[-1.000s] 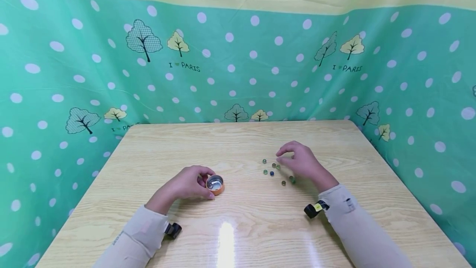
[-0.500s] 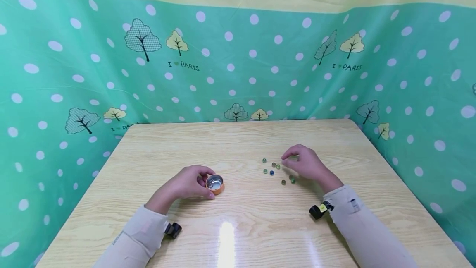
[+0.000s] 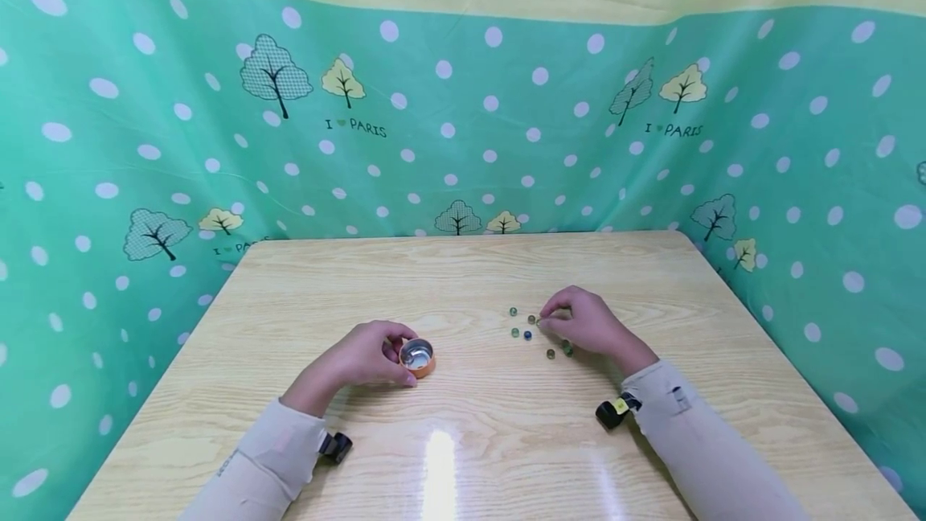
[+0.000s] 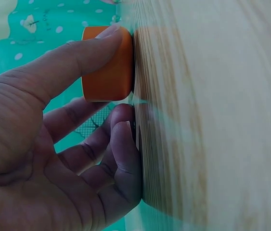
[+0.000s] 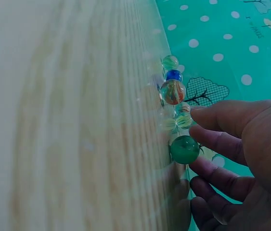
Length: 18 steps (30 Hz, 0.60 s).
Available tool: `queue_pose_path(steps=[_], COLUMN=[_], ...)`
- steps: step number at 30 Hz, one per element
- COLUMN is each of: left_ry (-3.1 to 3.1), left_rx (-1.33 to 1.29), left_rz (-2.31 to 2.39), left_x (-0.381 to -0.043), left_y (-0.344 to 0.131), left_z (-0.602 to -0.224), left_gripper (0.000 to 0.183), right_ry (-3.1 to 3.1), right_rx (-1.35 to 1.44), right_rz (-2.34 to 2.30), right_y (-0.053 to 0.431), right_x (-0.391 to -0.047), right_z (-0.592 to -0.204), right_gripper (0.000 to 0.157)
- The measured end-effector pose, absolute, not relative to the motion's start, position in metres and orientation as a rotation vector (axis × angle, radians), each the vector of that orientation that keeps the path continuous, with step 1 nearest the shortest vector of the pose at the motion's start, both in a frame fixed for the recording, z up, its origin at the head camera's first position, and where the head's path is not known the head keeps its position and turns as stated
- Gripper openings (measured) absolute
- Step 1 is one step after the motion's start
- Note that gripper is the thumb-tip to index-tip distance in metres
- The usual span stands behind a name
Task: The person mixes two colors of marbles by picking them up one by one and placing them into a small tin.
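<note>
My left hand (image 3: pixel 372 354) holds a small round orange tin (image 3: pixel 428 370) at its left side, its silvery inside facing up. The thumb lies along the orange wall (image 4: pixel 109 79) in the left wrist view; the tin stands on the table. On the right, thumb and index finger of my right hand (image 3: pixel 589 324) pinch at a yellow-green marble (image 5: pixel 184 121), partly covered in the head view. Around it lie a blue marble (image 3: pixel 528 335), an orange-swirled marble (image 5: pixel 173 92) and a dark green marble (image 5: pixel 184 149) beneath the fingers.
More glass marbles lie close by, among them one at the far left of the group (image 3: pixel 513 311) and a pale green one (image 3: pixel 515 333). The wooden table (image 3: pixel 463 280) backs onto a green dotted curtain (image 3: pixel 463 143). Black wrist cameras (image 3: pixel 611 415) sit on both sleeves.
My right hand first drew back slightly to the right, then came left again, its thumb and index finger closing at the yellow-green marble. The left hand and tin stayed put.
</note>
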State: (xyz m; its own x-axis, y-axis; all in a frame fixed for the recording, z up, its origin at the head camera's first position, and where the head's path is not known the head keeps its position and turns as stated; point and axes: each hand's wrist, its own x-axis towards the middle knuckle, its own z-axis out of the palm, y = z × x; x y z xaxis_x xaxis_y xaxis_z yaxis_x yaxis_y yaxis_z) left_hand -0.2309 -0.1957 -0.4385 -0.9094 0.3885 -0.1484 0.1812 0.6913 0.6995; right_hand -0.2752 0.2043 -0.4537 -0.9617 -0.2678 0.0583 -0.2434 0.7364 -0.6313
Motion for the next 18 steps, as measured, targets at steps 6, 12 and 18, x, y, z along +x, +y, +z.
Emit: queue_pose_path(steps=[6,12,18], left_ry=[2.613,2.603,2.602], left_rx=[0.45,0.481,0.48], left_rz=[1.041,1.054,1.058], left_x=[-0.2303,-0.2306,-0.231], left_y=[-0.1962,-0.1978,-0.1982], left_z=[-0.4374,-0.4377,-0.4379], left_gripper=[0.06,0.059,0.061], right_ry=[2.881,2.874,2.884], right_rx=[-0.433,-0.44,-0.429], right_rz=[-1.037,-1.03,-1.022], right_y=[0.2045,0.2028,0.2011], right_x=[-0.2767,-0.2752,-0.275], right_z=[-0.4564,-0.455,-0.4552], right_gripper=[0.011,0.011,0.01])
